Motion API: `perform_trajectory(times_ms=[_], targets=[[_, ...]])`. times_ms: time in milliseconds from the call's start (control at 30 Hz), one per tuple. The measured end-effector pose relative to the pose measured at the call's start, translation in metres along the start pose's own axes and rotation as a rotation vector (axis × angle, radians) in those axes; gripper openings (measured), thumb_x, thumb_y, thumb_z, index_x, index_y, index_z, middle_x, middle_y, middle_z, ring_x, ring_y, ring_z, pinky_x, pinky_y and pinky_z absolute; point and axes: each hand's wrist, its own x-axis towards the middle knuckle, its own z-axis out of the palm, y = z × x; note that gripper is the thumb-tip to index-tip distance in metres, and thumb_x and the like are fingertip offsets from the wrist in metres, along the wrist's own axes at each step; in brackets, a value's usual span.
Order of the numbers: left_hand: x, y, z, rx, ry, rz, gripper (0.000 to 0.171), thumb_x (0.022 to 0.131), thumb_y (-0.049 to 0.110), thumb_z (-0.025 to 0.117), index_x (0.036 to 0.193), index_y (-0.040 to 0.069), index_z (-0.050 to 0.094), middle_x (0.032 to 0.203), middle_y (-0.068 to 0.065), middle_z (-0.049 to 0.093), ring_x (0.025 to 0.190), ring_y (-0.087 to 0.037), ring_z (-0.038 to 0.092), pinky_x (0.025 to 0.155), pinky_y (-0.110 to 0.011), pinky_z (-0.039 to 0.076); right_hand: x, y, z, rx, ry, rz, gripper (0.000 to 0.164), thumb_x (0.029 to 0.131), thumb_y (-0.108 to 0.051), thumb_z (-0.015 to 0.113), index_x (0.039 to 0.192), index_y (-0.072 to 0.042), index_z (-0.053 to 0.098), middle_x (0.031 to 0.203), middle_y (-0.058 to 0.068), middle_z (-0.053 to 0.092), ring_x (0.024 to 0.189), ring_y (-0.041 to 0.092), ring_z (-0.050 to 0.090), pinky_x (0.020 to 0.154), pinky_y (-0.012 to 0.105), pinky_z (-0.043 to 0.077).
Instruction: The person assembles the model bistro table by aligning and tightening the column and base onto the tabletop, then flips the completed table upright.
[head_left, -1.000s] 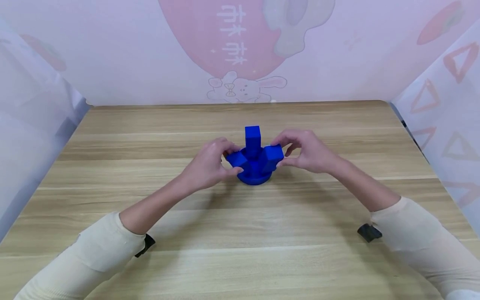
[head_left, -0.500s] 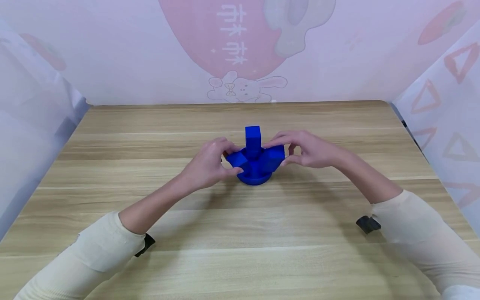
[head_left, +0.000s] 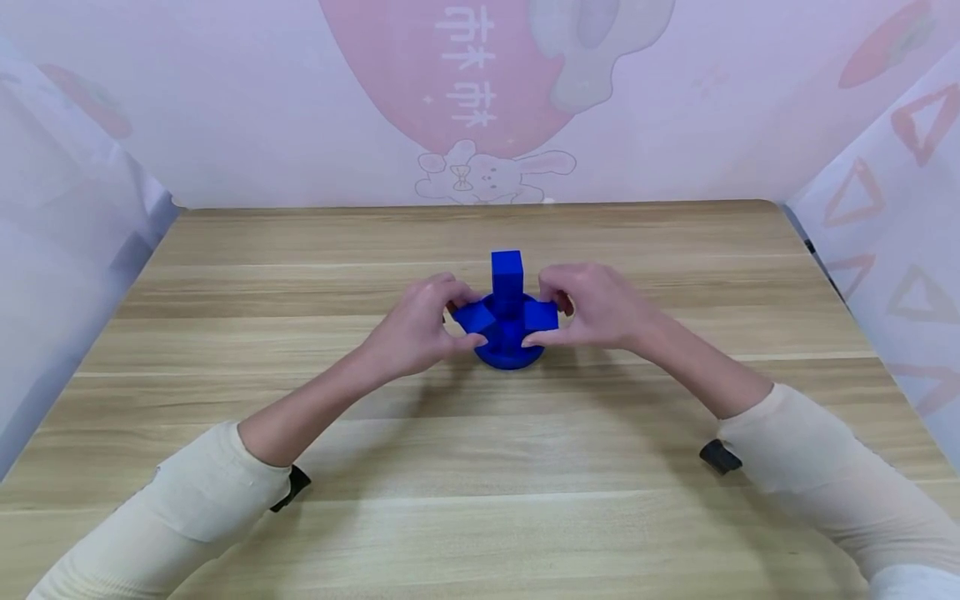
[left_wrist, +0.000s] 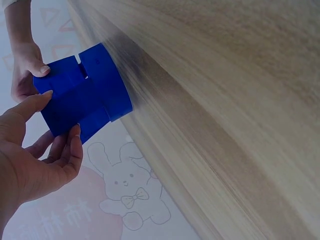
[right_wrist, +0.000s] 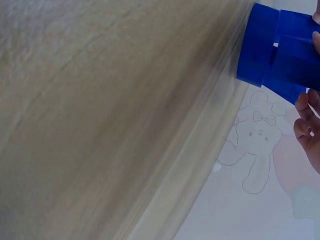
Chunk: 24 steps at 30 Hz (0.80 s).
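A blue round base stands on the wooden table, with a tall square blue block rising at its back. My left hand pinches a left blue block between thumb and fingertips. On the other side, my right hand holds a right blue block, its thumb at the near face and fingers behind. In the left wrist view the blue block rises from the base. The right wrist view shows the base at the table, with the right hand cut off by the frame.
The wooden table spreads around the base. A pale printed backdrop closes the back, and white side panels flank the table. Both forearms reach in from the front, with a black strap piece under the right sleeve.
My right fingers shift around the right block, which turns from an angled stance to a squarer one and moves slightly inward. The left hand and the back block stay nearly still.
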Motion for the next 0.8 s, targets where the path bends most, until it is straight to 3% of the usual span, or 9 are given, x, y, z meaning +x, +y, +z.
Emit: perform_trajectory(times_ms=[100, 200, 300, 400, 500, 600, 800], targets=[[0.000, 0.001, 0.000, -0.002, -0.005, -0.005, 0.043, 0.080, 0.009, 0.090, 0.116, -0.007, 0.072, 0.101, -0.015, 0.069, 0.093, -0.028, 0.064, 0.080, -0.038, 0.055, -0.001, -0.002, 0.000, -0.005, -0.005, 0.009, 0.050, 0.072, -0.040, 0.096, 0.085, -0.010, 0.058, 0.071, 0.005, 0.056, 0.063, 0.015, 0.051, 0.056, 0.029, 0.040], [0.000, 0.001, -0.001, -0.005, -0.011, -0.012, 0.044, 0.080, 0.009, 0.090, 0.116, -0.007, 0.072, 0.102, -0.014, 0.069, 0.093, -0.028, 0.064, 0.081, -0.038, 0.055, -0.003, -0.001, -0.004, 0.013, -0.060, -0.003, 0.051, 0.074, -0.041, 0.094, 0.102, -0.008, 0.067, 0.081, 0.004, 0.058, 0.073, 0.019, 0.056, 0.062, 0.032, 0.046], [0.000, 0.001, -0.001, -0.004, -0.014, -0.012, 0.043, 0.080, 0.009, 0.090, 0.116, -0.007, 0.072, 0.102, -0.014, 0.069, 0.093, -0.028, 0.064, 0.081, -0.039, 0.055, -0.004, 0.001, -0.010, 0.113, -0.155, -0.040, 0.053, 0.083, -0.028, 0.088, 0.128, -0.007, 0.068, 0.104, 0.005, 0.063, 0.090, 0.022, 0.058, 0.072, 0.040, 0.051], [0.000, 0.001, -0.001, -0.002, -0.017, -0.011, 0.043, 0.080, 0.009, 0.090, 0.116, -0.007, 0.072, 0.101, -0.014, 0.069, 0.093, -0.027, 0.064, 0.081, -0.038, 0.055, -0.004, 0.003, -0.016, 0.240, -0.236, -0.070, 0.050, 0.088, -0.013, 0.081, 0.136, -0.006, 0.066, 0.121, 0.008, 0.063, 0.100, 0.022, 0.056, 0.075, 0.041, 0.050], [0.000, 0.001, -0.001, 0.001, -0.016, -0.007, 0.043, 0.080, 0.009, 0.090, 0.116, -0.007, 0.072, 0.101, -0.013, 0.069, 0.093, -0.027, 0.064, 0.080, -0.038, 0.055, -0.002, 0.005, -0.019, 0.304, -0.257, -0.071, 0.044, 0.089, -0.010, 0.081, 0.132, -0.003, 0.069, 0.119, 0.008, 0.065, 0.096, 0.026, 0.055, 0.067, 0.036, 0.043], [0.000, 0.001, -0.001, -0.001, -0.014, -0.008, 0.043, 0.080, 0.009, 0.090, 0.116, -0.007, 0.073, 0.101, -0.014, 0.069, 0.092, -0.027, 0.064, 0.080, -0.038, 0.055, 0.002, 0.004, -0.018, 0.275, -0.220, -0.050, 0.043, 0.084, -0.015, 0.087, 0.122, -0.001, 0.073, 0.110, 0.006, 0.066, 0.091, 0.030, 0.057, 0.068, 0.034, 0.044], [0.000, 0.001, -0.001, 0.008, -0.016, -0.010, 0.044, 0.080, 0.010, 0.090, 0.117, -0.007, 0.072, 0.103, -0.015, 0.069, 0.093, -0.027, 0.064, 0.081, -0.038, 0.056, 0.013, -0.004, -0.006, 0.042, -0.078, 0.052, 0.044, 0.077, -0.039, 0.093, 0.094, -0.006, 0.069, 0.089, 0.003, 0.062, 0.080, 0.024, 0.057, 0.070, 0.033, 0.048]])
